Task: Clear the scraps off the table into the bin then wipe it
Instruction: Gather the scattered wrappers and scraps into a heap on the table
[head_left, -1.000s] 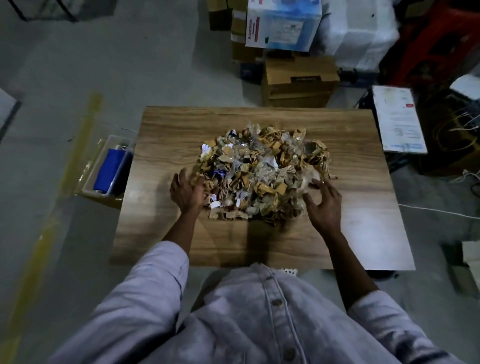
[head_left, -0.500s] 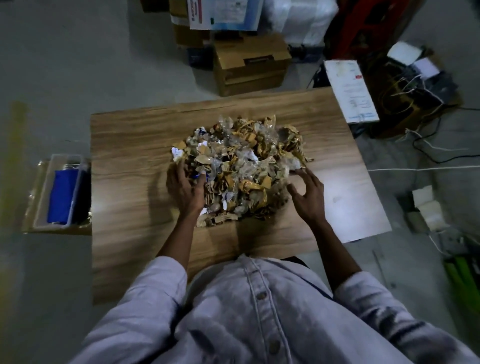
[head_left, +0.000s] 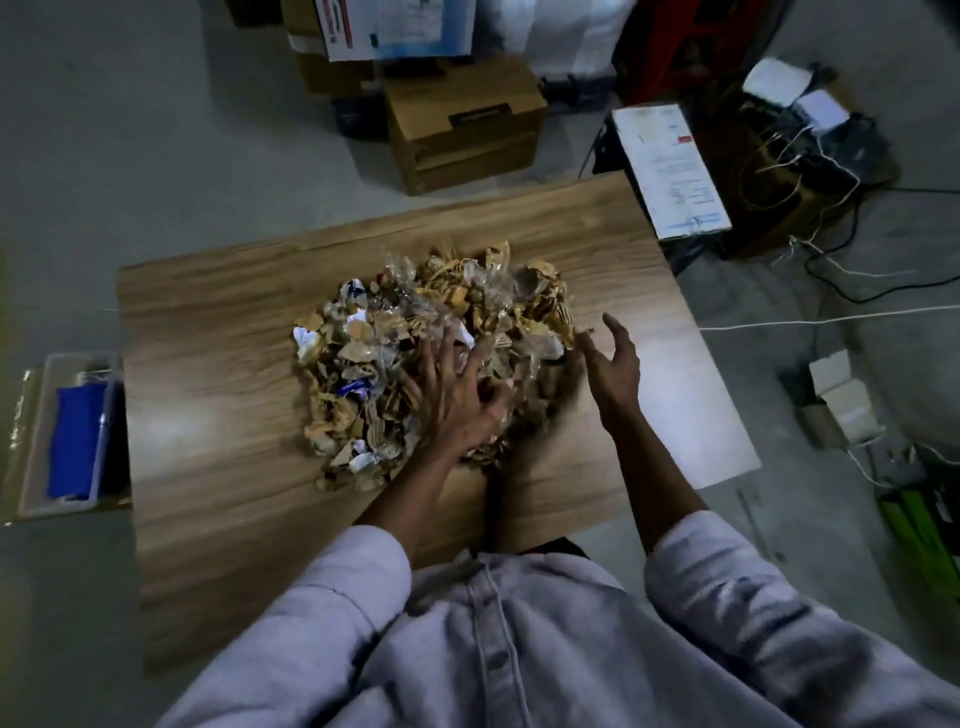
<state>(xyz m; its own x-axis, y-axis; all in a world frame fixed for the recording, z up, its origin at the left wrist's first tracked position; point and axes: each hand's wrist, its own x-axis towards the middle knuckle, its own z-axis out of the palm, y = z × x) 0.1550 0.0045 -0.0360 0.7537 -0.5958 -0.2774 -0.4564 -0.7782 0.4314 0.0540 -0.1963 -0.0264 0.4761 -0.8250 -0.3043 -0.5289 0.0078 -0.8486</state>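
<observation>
Heap of scraps (head_left: 415, 343): cardboard bits, paper, clear plastic, piled mid-surface (head_left: 218, 395). Left hand (head_left: 457, 400) spread flat, fingers splayed, pressed on the heap's 5 o'clock side, gripping nothing. Right hand (head_left: 613, 364) at the heap's 3 o'clock edge, open, fingers loosely curled, empty. Clear bin (head_left: 67, 426) holding something blue, on the floor at the surface's 9 o'clock.
</observation>
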